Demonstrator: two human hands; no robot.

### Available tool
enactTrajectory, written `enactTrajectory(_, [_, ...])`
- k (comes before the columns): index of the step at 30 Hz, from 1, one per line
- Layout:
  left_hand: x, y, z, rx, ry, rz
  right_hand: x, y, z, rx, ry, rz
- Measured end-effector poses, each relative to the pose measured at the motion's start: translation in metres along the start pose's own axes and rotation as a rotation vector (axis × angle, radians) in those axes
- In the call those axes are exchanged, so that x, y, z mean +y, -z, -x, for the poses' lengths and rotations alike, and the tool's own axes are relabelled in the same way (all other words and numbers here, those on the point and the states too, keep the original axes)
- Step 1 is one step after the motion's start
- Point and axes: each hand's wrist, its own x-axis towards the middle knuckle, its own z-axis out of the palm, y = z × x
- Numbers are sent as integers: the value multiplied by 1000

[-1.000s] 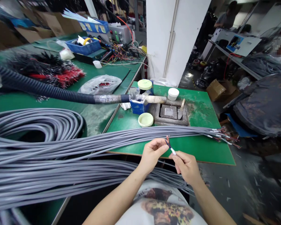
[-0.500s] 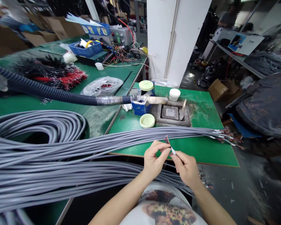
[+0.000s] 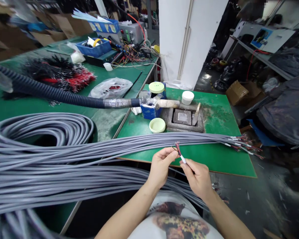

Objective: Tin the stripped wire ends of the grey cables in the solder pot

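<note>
Head view: left hand [image 3: 160,167], right hand [image 3: 198,179] hold one cable [image 3: 183,160]; tiny wires [image 3: 177,148] blurred.

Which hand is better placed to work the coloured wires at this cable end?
Probably the left hand: its fingertips sit beside the coloured wires; the right hand pinches the white sleeve.

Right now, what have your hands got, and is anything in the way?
Right hand pinching white-sleeved cable end. Left hand beside its colored wires. Gray cable bundle lying just beyond, across the green board.
</note>
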Motion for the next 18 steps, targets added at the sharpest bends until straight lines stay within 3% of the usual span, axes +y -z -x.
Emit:
enactTrajectory(5, [11, -3, 3, -10, -108, -148, 0, 9, -4, -46, 47, 30])
enactTrajectory(10, [15, -9, 4, 45, -367, -394, -4, 20, -12, -115, 1, -46])
enactTrajectory(15, [10, -19, 9, 75, -919, -680, -2, 24, -19, -203, -294, -525])
enactTrajectory(18, [5, -23, 14, 76, -1019, -791, 2, 23, -21, -214, -383, -762])
